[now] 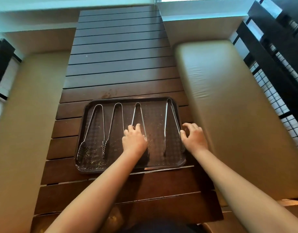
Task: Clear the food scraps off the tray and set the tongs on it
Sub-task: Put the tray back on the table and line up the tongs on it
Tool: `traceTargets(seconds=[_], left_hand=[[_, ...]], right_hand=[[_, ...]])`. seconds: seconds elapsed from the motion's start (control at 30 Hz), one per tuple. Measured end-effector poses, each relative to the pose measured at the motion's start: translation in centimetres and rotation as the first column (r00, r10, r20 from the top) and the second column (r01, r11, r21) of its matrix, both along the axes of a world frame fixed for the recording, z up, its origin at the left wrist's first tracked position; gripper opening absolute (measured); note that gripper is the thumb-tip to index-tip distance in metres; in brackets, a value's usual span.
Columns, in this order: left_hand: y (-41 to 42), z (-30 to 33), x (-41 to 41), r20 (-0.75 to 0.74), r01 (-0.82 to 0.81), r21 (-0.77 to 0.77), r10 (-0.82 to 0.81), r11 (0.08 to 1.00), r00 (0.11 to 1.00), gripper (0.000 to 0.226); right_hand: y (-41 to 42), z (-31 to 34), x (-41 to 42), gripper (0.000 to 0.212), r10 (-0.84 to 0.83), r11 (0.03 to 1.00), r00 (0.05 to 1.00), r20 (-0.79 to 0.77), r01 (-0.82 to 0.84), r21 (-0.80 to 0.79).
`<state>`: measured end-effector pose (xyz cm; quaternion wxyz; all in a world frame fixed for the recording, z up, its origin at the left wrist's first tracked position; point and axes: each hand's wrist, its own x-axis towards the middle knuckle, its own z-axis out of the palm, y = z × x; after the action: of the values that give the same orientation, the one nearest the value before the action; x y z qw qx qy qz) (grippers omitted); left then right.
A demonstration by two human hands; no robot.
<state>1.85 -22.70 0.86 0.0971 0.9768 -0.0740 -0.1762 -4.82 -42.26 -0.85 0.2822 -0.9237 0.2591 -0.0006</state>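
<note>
A dark brown tray (155, 163) lies on the slatted wooden table, with several metal tongs in a row on it. Small yellowish crumbs (92, 158) speckle its surface, thickest at the near left. My left hand (134, 139) lies over the third tongs (138, 115), its fingers curled round their two arms. At the tray's right edge my right hand (193, 137) has curled fingers at the arm of the rightmost tongs (168, 125). The two tongs on the left (92, 128) (113, 126) lie untouched.
The dark wooden table (121, 64) stretches away from me. Padded beige benches (229, 106) (27, 123) run along both sides. A black lattice screen (279, 73) stands at the far right.
</note>
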Motion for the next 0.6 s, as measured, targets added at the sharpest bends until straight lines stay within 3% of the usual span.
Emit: traceTargets(seconds=[0.13,0.3,0.5,0.6], left_hand=[[0.6,0.1,0.3,-0.008,-0.026,0.008,0.026,1.000,1.000,0.056],[1.7,0.2,0.9,-0.040,-0.040,0.070,0.043,0.997,0.998,0.054],[2.6,-0.5,1.8,-0.051,-0.007,0.026,0.008,1.000,0.999,0.048],[2.6,-0.5,2.0,-0.052,-0.018,-0.010,0.017,1.000,0.999,0.046]], right_hand=[[2.8,1.6,1.9,0.033,0.217,0.971,0.976,-0.005,-0.217,-0.104],[7.1,2.5,3.1,0.042,0.490,0.832,0.857,-0.158,-0.514,-0.207],[8.7,1.9,3.0,0.047,0.645,0.634,0.658,-0.389,-0.745,-0.209],[8.4,1.8,2.8,0.047,0.656,0.602,0.620,-0.430,-0.774,-0.197]])
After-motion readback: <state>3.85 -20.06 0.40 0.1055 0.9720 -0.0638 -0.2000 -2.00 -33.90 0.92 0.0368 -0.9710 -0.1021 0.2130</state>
